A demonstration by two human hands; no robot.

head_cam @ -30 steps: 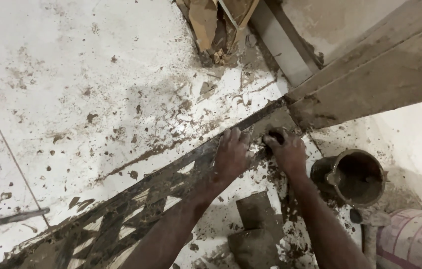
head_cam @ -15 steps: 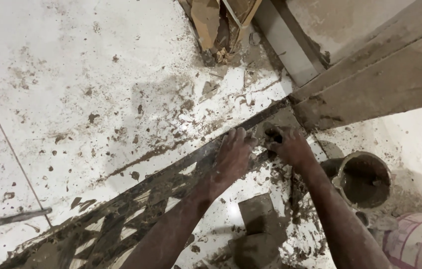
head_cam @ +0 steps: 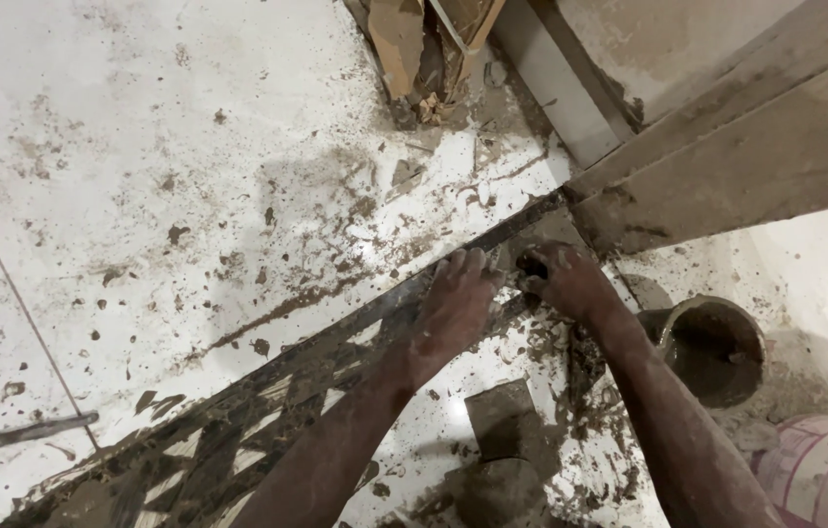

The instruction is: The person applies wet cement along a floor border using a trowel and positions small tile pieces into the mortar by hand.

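My left hand point(head_cam: 453, 303) lies flat, fingers together, on a mud-smeared white floor tile point(head_cam: 238, 430) beside a dark joint line point(head_cam: 375, 308) that runs diagonally to the wall. My right hand point(head_cam: 563, 279) is curled right next to it, at the end of the joint, fingers pressed into wet grey mortar point(head_cam: 529, 262). Whether it grips anything is hidden by mud. Both forearms are coated in mortar.
A round dark bucket point(head_cam: 712, 347) of mortar stands right of my right arm. A flat trowel-like tool point(head_cam: 504, 430) lies in the mud below my hands. Broken cardboard and debris point(head_cam: 424, 49) lean at the top. A sloped plank point(head_cam: 727, 156) crosses the upper right, a sack point(head_cam: 825, 469) sits at lower right.
The view has shifted slightly. My hands stay at the same spot on the joint, with the left hand pressed a bit flatter on the tile.
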